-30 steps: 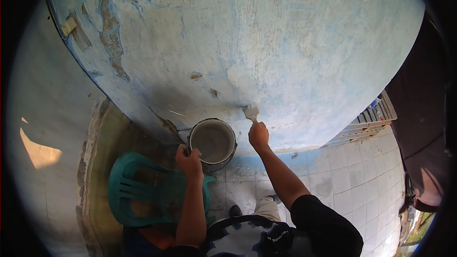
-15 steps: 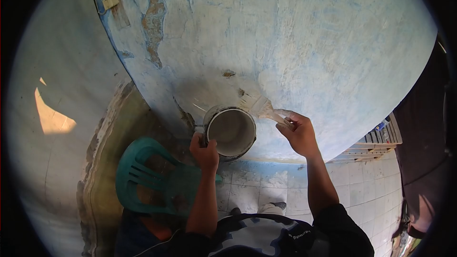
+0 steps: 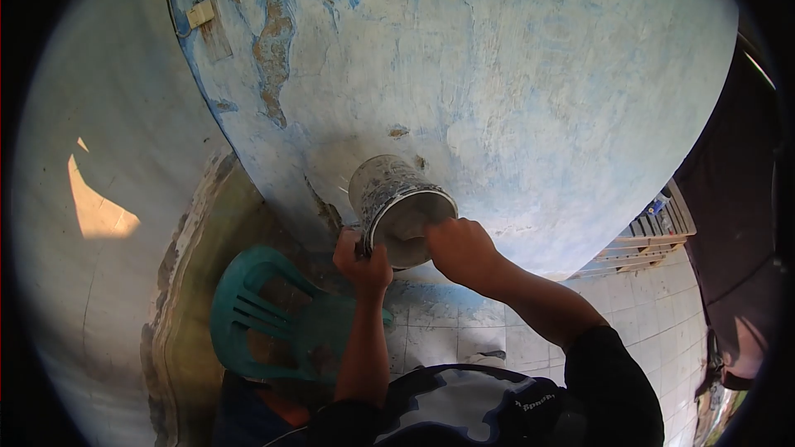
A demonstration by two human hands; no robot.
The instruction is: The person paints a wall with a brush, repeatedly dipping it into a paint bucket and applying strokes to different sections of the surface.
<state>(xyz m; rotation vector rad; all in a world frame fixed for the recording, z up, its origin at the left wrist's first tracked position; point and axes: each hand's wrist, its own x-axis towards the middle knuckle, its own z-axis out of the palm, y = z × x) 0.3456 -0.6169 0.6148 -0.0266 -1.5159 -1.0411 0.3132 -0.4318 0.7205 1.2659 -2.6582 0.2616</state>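
My left hand (image 3: pixel 363 263) grips the near-left side of a paint-smeared metal pot (image 3: pixel 383 178), thumb over the rim. The pot is tilted, its mouth toward me, and greyish-white stuff coats the inside. At the right edge of the mouth is my right hand (image 3: pixel 464 252), closed, fingers reaching into the pot. It holds the paintbrush seen in the earlier frame; the brush itself is now hidden by the hand and pot. Behind the pot stands a worn wall (image 3: pixel 513 99) with pale, streaky paint over blue and patches of bare plaster.
A green plastic chair (image 3: pixel 248 314) stands at lower left beside the side wall (image 3: pixel 99 298). White tiles (image 3: pixel 613 314) cover the floor. At right are a slatted wooden rack (image 3: pixel 642 240) and a dark curtain (image 3: pixel 729 199). A socket (image 3: pixel 199 13) is fixed at upper left.
My right hand has moved left from the wall to the pot's mouth, taking the paintbrush inside. The pot has tilted further toward me, showing more of its outer side.
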